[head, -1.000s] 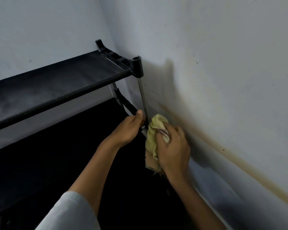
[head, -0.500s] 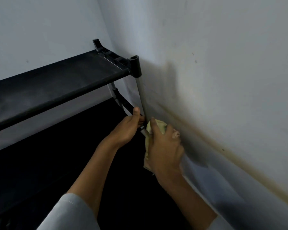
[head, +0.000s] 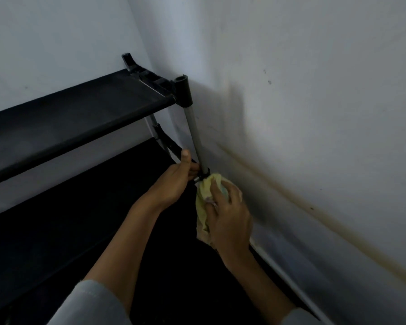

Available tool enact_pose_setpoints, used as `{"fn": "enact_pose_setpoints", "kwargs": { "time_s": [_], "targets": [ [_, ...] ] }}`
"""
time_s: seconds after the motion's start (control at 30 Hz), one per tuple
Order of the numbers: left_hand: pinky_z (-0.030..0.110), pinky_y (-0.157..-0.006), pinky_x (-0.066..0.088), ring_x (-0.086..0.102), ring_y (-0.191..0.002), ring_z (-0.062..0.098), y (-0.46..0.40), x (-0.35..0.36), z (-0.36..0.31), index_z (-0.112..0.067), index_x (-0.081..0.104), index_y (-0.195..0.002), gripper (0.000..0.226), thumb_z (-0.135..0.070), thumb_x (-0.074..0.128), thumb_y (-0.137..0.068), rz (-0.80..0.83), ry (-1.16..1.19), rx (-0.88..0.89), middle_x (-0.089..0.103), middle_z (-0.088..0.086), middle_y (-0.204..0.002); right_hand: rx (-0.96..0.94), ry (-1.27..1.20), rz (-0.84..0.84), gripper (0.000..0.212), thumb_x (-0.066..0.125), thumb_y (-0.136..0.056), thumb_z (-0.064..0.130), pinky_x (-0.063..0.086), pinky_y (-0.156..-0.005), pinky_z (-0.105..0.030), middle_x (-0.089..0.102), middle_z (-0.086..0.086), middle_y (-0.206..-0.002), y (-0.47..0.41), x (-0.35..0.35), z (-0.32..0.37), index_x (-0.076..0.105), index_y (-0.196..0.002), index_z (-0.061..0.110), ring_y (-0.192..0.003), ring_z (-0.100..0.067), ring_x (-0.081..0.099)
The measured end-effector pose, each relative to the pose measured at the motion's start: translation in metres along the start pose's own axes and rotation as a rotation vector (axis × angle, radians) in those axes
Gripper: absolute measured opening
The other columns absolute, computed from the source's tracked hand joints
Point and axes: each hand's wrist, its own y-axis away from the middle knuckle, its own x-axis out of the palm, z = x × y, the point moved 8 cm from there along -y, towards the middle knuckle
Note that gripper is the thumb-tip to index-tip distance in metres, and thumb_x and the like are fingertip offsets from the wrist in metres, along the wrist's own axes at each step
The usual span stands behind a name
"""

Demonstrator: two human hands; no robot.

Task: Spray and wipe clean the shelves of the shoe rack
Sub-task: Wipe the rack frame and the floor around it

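The shoe rack (head: 85, 118) stands in the corner of two walls, and the work looks to be in its middle stretch: the wiping is at the frame's corner joint, not on a shelf surface. The upper shelf (head: 63, 113) shows a dull, streaky sheen, so whether it is already wiped cannot be told; the lower shelf (head: 56, 231) is too dark to judge. No spray bottle is in view.

From the left, the count runs: two black shelves, one above the other; two hands; one grey upright pole (head: 195, 134) with a black connector (head: 184, 91) on top; one yellow cloth (head: 205, 202).

The left hand (head: 174, 184) is curled around the joint at the foot of the pole, thumb raised, steadying the rack. Just beside it, the right hand (head: 229, 214) is closed around the bunched cloth, pressing it against the frame right under that joint, close to the stained wall (head: 314, 113). By my judgement, at least the lower shelf and the rest of the frame are left.
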Motion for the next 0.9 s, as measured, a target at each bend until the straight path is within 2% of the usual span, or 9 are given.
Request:
{"fn": "enact_pose_setpoints", "kwargs": {
  "time_s": [0.1,0.2,0.33,0.43,0.5,0.57,0.67,0.77,0.9],
  "targets": [
    [0.011,-0.085,0.036,0.052,-0.105,0.003,0.001,0.0,0.0,-0.015,0.055,-0.127,0.094,-0.075,0.016,-0.067,-0.001,0.021,0.004,0.054,-0.006,-0.118,0.239,0.086,0.3,0.038,0.05,-0.096,0.029,0.044,-0.088,-0.033,0.053,-0.005,-0.133,0.035,0.048,-0.069,0.057,-0.133,0.025,-0.114,-0.028,0.054],
    [0.014,-0.089,0.036,0.053,-0.098,-0.001,0.004,0.003,-0.005,-0.033,0.059,-0.101,0.064,-0.071,0.017,-0.07,-0.005,0.048,0.047,0.055,-0.009,-0.112,0.32,0.006,0.366,0.041,0.053,-0.093,0.025,0.043,-0.092,-0.029,0.053,0.0,-0.134,0.072,0.055,-0.109,0.056,-0.134,0.028,-0.116,-0.023,0.055],
    [0.001,-0.08,0.041,0.055,-0.095,-0.012,0.012,0.003,-0.007,-0.031,0.057,-0.106,0.058,-0.065,0.02,-0.076,-0.062,0.109,0.133,0.058,-0.015,-0.106,0.236,-0.2,0.133,0.036,0.066,-0.086,0.017,0.049,-0.085,-0.032,0.059,-0.005,-0.13,0.07,0.036,-0.097,0.066,-0.122,0.019,-0.109,-0.029,0.062],
    [0.01,-0.094,0.039,0.054,-0.111,-0.001,0.023,0.004,-0.004,-0.026,0.054,-0.12,0.062,-0.061,0.022,-0.081,-0.119,0.081,0.192,0.057,-0.012,-0.118,0.006,-0.3,-0.169,0.037,0.058,-0.084,0.022,0.05,-0.086,-0.034,0.062,-0.012,-0.124,0.043,0.013,-0.054,0.068,-0.119,0.014,-0.109,-0.03,0.06],
    [0.016,-0.101,0.037,0.05,-0.12,0.002,0.028,0.005,-0.001,-0.021,0.051,-0.129,0.067,-0.059,0.022,-0.083,-0.136,0.041,0.203,0.053,-0.012,-0.125,-0.12,-0.262,-0.252,0.038,0.055,-0.084,0.022,0.048,-0.086,-0.032,0.062,-0.015,-0.121,0.027,0.014,-0.034,0.067,-0.119,0.013,-0.11,-0.028,0.055],
    [0.022,-0.107,0.034,0.047,-0.125,0.004,0.033,0.004,0.003,-0.017,0.05,-0.133,0.071,-0.06,0.022,-0.084,-0.14,-0.001,0.191,0.051,-0.01,-0.129,-0.11,-0.244,-0.204,0.038,0.059,-0.082,0.016,0.05,-0.086,-0.035,0.063,-0.015,-0.121,0.021,0.031,-0.035,0.068,-0.119,0.012,-0.112,-0.027,0.053],
    [0.024,-0.109,0.032,0.045,-0.127,0.005,0.038,0.003,0.005,-0.017,0.051,-0.132,0.072,-0.061,0.021,-0.083,-0.126,-0.06,0.183,0.052,-0.006,-0.133,-0.002,-0.244,0.025,0.038,0.067,-0.078,0.005,0.052,-0.088,-0.041,0.062,-0.017,-0.123,0.044,0.068,-0.066,0.069,-0.116,0.006,-0.111,-0.034,0.06],
    [0.032,-0.11,0.036,0.051,-0.123,0.009,0.044,0.004,0.002,-0.011,0.058,-0.125,0.069,-0.056,0.023,-0.086,-0.147,-0.087,0.2,0.059,0.0,-0.129,0.132,-0.246,0.236,0.031,0.065,-0.088,0.002,0.042,-0.098,-0.031,0.057,-0.014,-0.13,0.085,0.089,-0.113,0.067,-0.118,0.006,-0.12,-0.033,0.055],
    [0.03,-0.094,0.05,0.066,-0.098,0.008,0.047,0.005,0.007,-0.014,0.068,-0.1,0.058,-0.055,0.03,-0.085,-0.128,-0.123,0.189,0.07,0.001,-0.101,0.241,-0.406,0.204,0.038,0.059,-0.094,0.011,0.032,-0.102,-0.013,0.054,0.014,-0.133,0.117,0.07,-0.143,0.057,-0.125,0.033,-0.123,-0.009,0.052]
  ]
}}
